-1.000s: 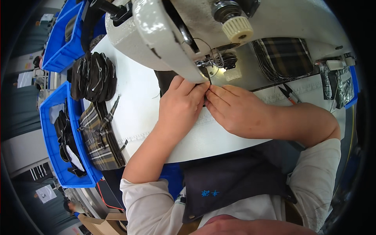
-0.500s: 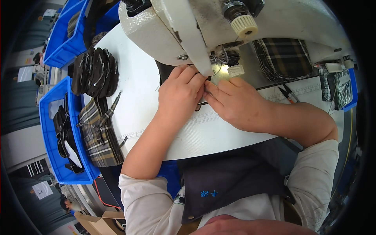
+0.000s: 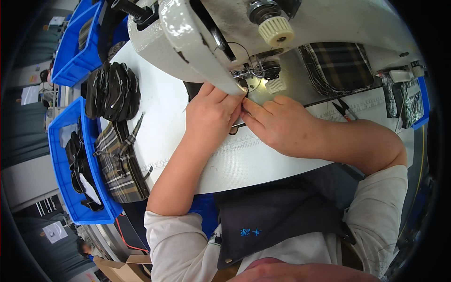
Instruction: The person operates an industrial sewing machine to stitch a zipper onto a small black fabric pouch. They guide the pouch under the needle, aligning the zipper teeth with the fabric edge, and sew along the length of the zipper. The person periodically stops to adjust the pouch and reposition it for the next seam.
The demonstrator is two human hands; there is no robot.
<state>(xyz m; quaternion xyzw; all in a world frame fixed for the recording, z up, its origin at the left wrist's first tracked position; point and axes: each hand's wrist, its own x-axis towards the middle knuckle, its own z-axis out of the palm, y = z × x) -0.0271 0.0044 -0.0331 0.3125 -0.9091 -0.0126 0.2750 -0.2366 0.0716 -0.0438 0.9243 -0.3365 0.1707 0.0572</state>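
Note:
At the head of a white sewing machine [image 3: 202, 44], a dark piece of fabric [image 3: 191, 88] lies mostly hidden beneath my left hand [image 3: 212, 115]. That hand's bent fingers press together on the cloth beside the machine's presser area. My right hand [image 3: 282, 123] comes in from the other side, its thumb and index finger pinching the fabric's edge close to my left fingertips. Below the meeting fingers a small brown loop [image 3: 233, 130] sticks out. The needle and the exact stitching spot are hidden behind the machine head.
Left of the machine are a stack of dark fabric pieces [image 3: 113, 91], plaid cloth [image 3: 115, 162] and a blue bin [image 3: 63, 176] of dark pieces. Plaid panels [image 3: 340, 68] lie under the machine arm. Black-tipped snips [image 3: 345, 110] rest right of my right hand, near a printed ruler [image 3: 324, 112].
The view has shifted a little, so the machine head appears farther left and more of its needle area shows. Both hands keep their hold on the fabric, with slight finger movement.

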